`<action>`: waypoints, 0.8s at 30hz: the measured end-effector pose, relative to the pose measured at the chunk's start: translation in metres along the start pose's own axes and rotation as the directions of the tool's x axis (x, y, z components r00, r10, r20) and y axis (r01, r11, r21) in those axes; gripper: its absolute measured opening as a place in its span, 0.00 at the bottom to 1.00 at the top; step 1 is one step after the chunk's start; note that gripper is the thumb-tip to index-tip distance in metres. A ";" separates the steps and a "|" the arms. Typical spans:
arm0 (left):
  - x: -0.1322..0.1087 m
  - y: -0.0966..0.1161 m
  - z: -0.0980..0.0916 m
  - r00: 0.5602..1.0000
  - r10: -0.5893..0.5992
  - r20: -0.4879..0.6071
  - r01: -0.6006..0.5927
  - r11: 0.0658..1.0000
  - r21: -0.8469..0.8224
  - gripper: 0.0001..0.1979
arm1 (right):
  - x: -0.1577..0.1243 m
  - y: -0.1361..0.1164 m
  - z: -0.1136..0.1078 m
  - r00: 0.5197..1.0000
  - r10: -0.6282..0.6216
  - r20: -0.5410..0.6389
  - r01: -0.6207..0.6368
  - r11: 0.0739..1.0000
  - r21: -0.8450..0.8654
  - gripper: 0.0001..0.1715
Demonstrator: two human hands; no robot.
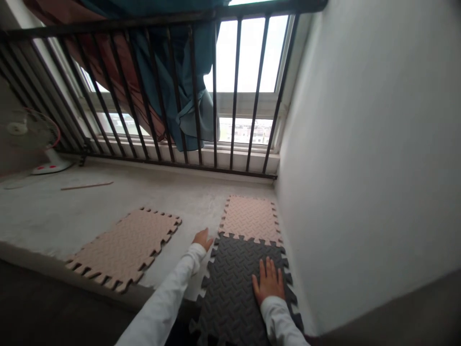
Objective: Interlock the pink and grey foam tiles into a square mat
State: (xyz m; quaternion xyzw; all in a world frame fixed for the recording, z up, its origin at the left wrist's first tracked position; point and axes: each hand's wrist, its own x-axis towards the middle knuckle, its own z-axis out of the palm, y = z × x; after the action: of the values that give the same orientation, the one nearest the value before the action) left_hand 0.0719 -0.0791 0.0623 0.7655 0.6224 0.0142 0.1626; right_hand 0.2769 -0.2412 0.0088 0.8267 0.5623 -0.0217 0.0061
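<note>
A dark grey foam mat tile (232,283) with jigsaw edges lies on the ledge beside the wall. Its far edge meets a beige foam mat tile (250,217). My right hand (269,281) rests flat on the dark tile, fingers spread. Just left of the dark tile's far left corner is my left hand (203,239), its fingers stretched forward; I cannot tell whether it touches the tile. Neither hand holds anything. Farther left, another beige foam mat tile (126,247) lies loose, one corner reaching past the ledge's front edge.
A black metal railing (173,166) runs along the back before a window (250,57) and hanging curtains (169,81). The white wall (363,158) closes the right side. On the pale ledge (108,202) are a thin stick (87,186) and an electric fan (32,132).
</note>
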 end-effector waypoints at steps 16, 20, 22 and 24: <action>0.042 0.080 -0.026 0.887 -0.288 -0.361 -0.030 0.744 -0.667 0.12 | 0.005 0.008 0.023 0.991 -0.016 -0.131 0.028 0.996 0.087 0.35; 0.023 0.019 -0.086 0.811 -0.357 -0.465 -0.089 0.709 -0.700 0.15 | 0.004 0.008 0.017 0.992 -0.021 -0.125 0.031 0.997 0.075 0.34; 0.006 -0.039 -0.119 0.745 -0.442 -0.500 -0.094 0.672 -0.734 0.17 | 0.002 0.006 0.012 0.992 -0.019 -0.126 0.025 0.998 0.049 0.33; -0.017 -0.107 -0.150 0.668 -0.532 -0.520 -0.064 0.655 -0.753 0.18 | 0.000 0.003 0.006 0.992 -0.013 -0.122 0.016 1.000 0.024 0.33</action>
State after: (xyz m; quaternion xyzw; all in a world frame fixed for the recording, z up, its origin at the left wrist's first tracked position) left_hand -0.0666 -0.0424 0.1785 0.4751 0.6789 0.5239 0.1972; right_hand 0.2797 -0.2428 0.0026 0.8222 0.5674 0.0216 -0.0388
